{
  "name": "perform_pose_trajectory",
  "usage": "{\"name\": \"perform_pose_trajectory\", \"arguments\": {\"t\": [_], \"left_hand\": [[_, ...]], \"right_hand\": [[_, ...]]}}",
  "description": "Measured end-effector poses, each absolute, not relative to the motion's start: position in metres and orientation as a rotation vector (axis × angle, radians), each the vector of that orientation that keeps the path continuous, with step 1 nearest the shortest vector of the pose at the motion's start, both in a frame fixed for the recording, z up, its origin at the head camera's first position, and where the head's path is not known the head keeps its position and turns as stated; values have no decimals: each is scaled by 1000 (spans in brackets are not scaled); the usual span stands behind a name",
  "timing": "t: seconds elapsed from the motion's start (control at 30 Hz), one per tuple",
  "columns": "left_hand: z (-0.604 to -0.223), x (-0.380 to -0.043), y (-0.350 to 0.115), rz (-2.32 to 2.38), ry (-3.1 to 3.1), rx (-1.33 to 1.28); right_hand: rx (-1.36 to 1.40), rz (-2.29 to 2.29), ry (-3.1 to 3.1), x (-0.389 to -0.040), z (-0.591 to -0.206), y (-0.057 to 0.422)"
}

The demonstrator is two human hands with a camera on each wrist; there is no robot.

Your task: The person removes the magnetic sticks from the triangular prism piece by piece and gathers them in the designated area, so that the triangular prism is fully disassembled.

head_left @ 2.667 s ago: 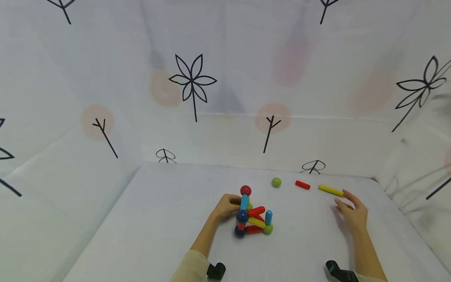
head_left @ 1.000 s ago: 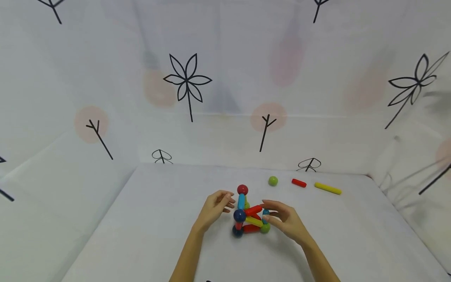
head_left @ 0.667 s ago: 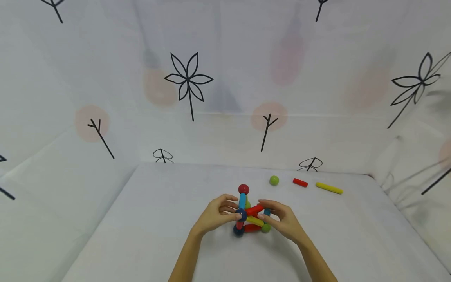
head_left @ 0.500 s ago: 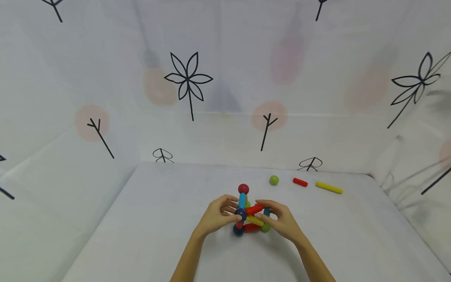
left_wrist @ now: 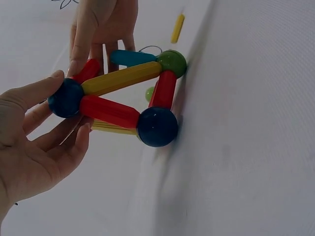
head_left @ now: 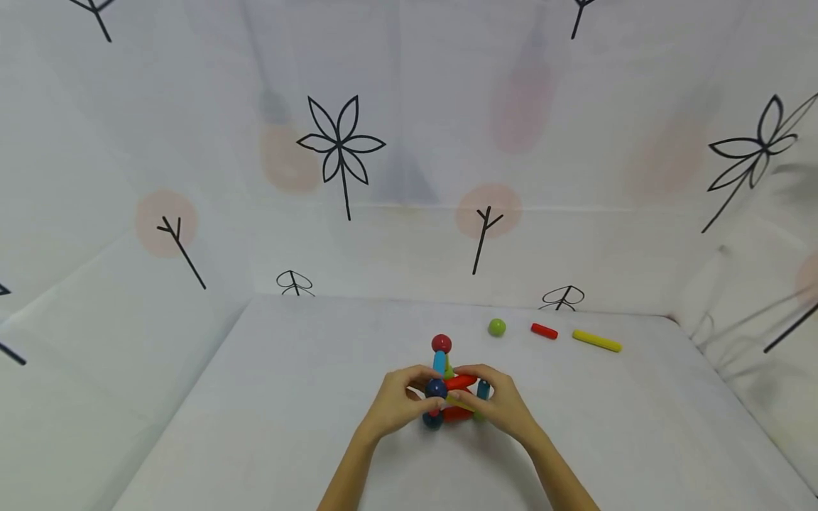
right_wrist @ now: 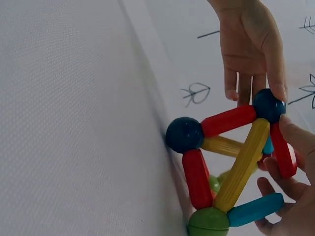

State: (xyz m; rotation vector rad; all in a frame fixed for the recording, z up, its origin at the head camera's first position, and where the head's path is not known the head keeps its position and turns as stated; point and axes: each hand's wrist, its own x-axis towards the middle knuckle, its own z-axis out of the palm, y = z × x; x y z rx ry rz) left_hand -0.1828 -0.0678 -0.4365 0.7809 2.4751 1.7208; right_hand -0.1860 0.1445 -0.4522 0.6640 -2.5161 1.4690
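Note:
A frame of magnetic rods and balls stands on the table in the head view. My left hand (head_left: 399, 403) pinches its upper dark blue ball (head_left: 437, 388) between thumb and fingers. From the right, my right hand (head_left: 501, 408) pinches the red rod (head_left: 460, 383) that meets this ball. Below are another dark blue ball (left_wrist: 157, 127), a green ball (left_wrist: 172, 64) and red rods. A long yellow rod (right_wrist: 244, 164) slants from the upper blue ball to the green one. A blue rod (right_wrist: 256, 209) sticks out from the green ball. A red ball (head_left: 441, 343) tops a light blue rod (head_left: 439, 363).
Behind the frame, a loose green ball (head_left: 497, 327), a short red rod (head_left: 544, 331) and a long yellow rod (head_left: 597, 341) lie on the white table (head_left: 307, 369). A printed white cloth (head_left: 409, 255) rises along the back and sides.
My right hand has come left from beside the loose yellow rod to the red rod. My left hand has moved from behind the frame onto the upper blue ball. Lately both hands have drawn closer together.

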Motion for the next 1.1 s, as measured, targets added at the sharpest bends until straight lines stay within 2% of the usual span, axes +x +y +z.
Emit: {"name": "perform_pose_trajectory", "arguments": {"t": [0.57,0.93,1.1], "left_hand": [[-439,-183,-67,1727,2514,807],[-432,-179,-65,1727,2500,786],[-442,-184,-67,1730,2507,799]], "right_hand": [[597,1352,-2416,-179,-447,139],[728,1209,-2230,-171,-445,139],[803,1186,-2170,-159,-427,132]]}}
